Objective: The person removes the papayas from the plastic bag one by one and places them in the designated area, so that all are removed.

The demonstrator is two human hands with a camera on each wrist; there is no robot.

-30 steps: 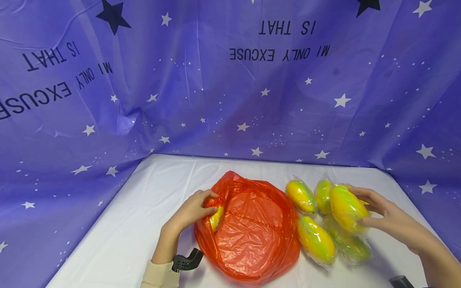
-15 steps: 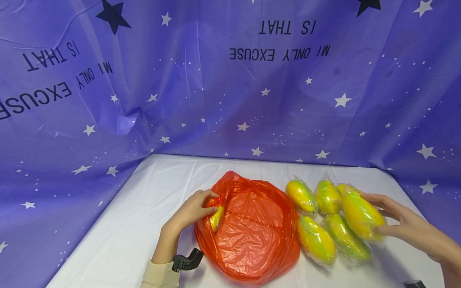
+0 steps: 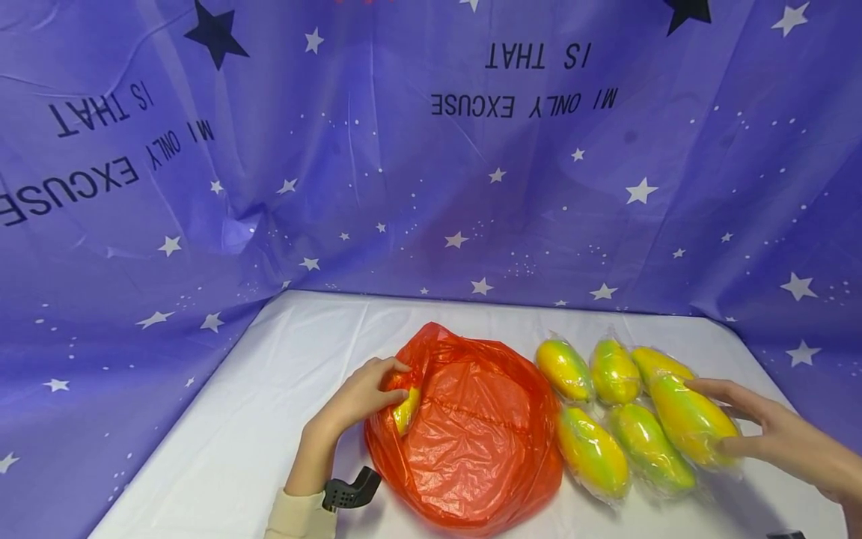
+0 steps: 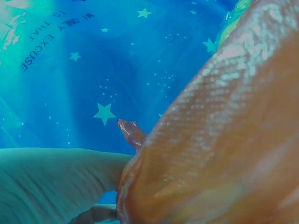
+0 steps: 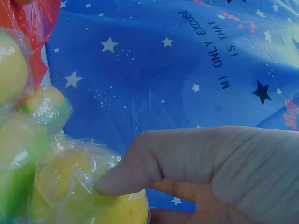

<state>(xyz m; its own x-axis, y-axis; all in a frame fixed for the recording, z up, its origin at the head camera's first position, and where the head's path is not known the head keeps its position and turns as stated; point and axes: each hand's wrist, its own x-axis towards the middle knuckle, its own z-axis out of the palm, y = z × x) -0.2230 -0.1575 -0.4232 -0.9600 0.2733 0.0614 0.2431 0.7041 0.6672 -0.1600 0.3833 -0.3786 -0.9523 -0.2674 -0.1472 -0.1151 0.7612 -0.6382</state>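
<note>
On the table's right side, my right hand [image 3: 774, 427] grips a yellow-green mango [image 3: 694, 419] in clear wrap, thumb on its near end and fingers at its far end. In the right wrist view the thumb presses the wrapped mango [image 5: 79, 191]. Several more wrapped mangoes lie in two rows to its left, one of them the front-left mango [image 3: 592, 453]. My left hand [image 3: 367, 389] pinches the left rim of a red plastic bag [image 3: 471, 457], whose mouth is spread wide. A shiny yellow piece [image 3: 405, 410] shows beside those fingers. The bag [image 4: 219, 140] fills much of the left wrist view.
A white cloth covers the table [image 3: 222, 442]. Behind it and at both sides hangs a purple curtain [image 3: 404, 187] with stars and lettering. A black wrist camera [image 3: 352, 488] sits on the left forearm.
My right hand has carried its mango rightward and toward the front, and lowered it beside the others, uncovering the mangoes behind it. The left hand keeps its hold on the bag.
</note>
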